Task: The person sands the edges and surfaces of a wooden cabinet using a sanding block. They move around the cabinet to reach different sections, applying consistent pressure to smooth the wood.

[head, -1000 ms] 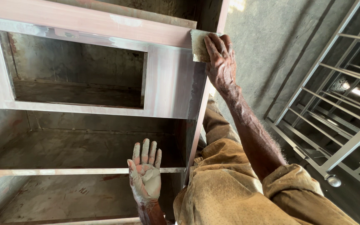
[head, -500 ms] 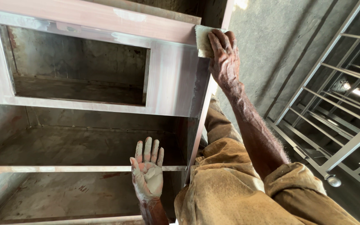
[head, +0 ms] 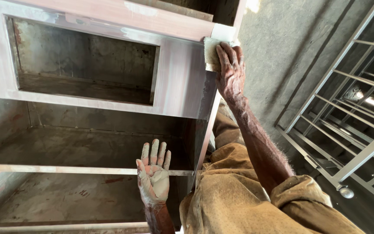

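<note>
My right hand (head: 229, 69) is raised and presses a small pale sanding pad (head: 211, 53) against the upper right corner of a wooden cabinet's front frame (head: 182, 82). The frame is pinkish with whitish filler patches. My fingers lie flat over the pad and cover most of it. My left hand (head: 154, 178) is lower, palm toward me, fingers spread, coated in pale dust or filler. It holds nothing and hovers in front of a shelf edge (head: 66, 170) without touching it.
The cabinet has a dark rectangular opening (head: 83, 65) above and open shelves below. To the right are a grey concrete wall (head: 282, 56) and a metal grille (head: 351, 104). My brown sleeve (head: 247, 199) fills the lower middle.
My right hand slid the pad a little up the frame's corner, then back down. My left hand stayed nearly still, fingers spread.
</note>
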### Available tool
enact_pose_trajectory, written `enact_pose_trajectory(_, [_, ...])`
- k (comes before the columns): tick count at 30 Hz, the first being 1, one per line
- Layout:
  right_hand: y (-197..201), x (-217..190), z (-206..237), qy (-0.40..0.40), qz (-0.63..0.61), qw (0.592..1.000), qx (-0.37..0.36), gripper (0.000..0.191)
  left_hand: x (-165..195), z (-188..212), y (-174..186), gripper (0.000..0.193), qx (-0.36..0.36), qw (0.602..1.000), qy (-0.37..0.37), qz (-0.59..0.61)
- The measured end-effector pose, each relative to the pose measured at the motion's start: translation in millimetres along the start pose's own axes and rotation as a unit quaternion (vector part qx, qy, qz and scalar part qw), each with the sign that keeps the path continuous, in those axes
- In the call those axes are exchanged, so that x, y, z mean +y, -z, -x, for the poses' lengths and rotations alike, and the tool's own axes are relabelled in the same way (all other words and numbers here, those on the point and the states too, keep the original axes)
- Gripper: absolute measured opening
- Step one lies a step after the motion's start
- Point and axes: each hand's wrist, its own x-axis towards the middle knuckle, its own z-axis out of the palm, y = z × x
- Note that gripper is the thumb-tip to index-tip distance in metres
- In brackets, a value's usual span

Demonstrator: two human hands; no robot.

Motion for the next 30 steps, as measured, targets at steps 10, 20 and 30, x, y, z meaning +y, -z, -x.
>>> enact_pose_trajectory(10, [14.4,-5.8,14.6,0.014,0.011,1.000,-0.010,0.050,-15.1,6.6,-15.0,0.080,-0.045,0.999,-0.003,-0.003])
enact_pose_trajectory(20, [77.2,-92.3,123.2,0.105,-0.278,0.949,-0.103,0.064,-20.3,-23.2,-60.6,0.092,-0.070,0.991,-0.032,0.111])
enact_pose_trajectory(30, [106.8,-123.4,167.8,0.248,-0.169,0.945,-0.132,0.068,-40.5,-26.4,-79.7,0.100,-0.055,0.970,-0.087,0.221])
